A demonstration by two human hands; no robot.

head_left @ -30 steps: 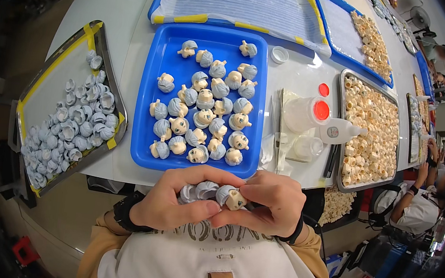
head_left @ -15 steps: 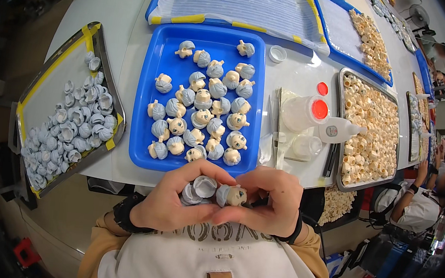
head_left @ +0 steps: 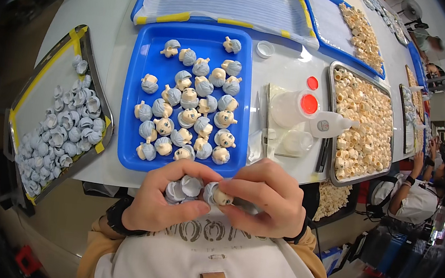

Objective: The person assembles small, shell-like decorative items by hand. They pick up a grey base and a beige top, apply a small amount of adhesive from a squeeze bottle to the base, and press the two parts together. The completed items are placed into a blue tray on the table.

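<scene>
In front of my chest, my left hand (head_left: 159, 200) is curled round a couple of pale blue hollow hair shells (head_left: 191, 185). My right hand (head_left: 267, 201) pinches a small doll head (head_left: 220, 196) with a pale blue hair shell on it; its painted eye shows. The left thumb and index finger lie close beside that head. Just beyond my hands is a blue tray (head_left: 137, 70) with many similar doll heads (head_left: 189, 97), face up or tilted, standing in loose rows.
At left, a yellow-taped metal tray (head_left: 28, 102) holds loose hair shells. Right of the blue tray are a bottle with a red opening (head_left: 289, 109), a white squeeze bottle (head_left: 328, 125) and a black pen (head_left: 323, 155). Beyond, a metal tray (head_left: 388, 162) carries cream head pieces. A person (head_left: 417, 197) works far right.
The view has shifted slightly, so the trays sit further left. My right fingers have moved over the doll head, now gripping it from its right side, while my left hand keeps the shells.
</scene>
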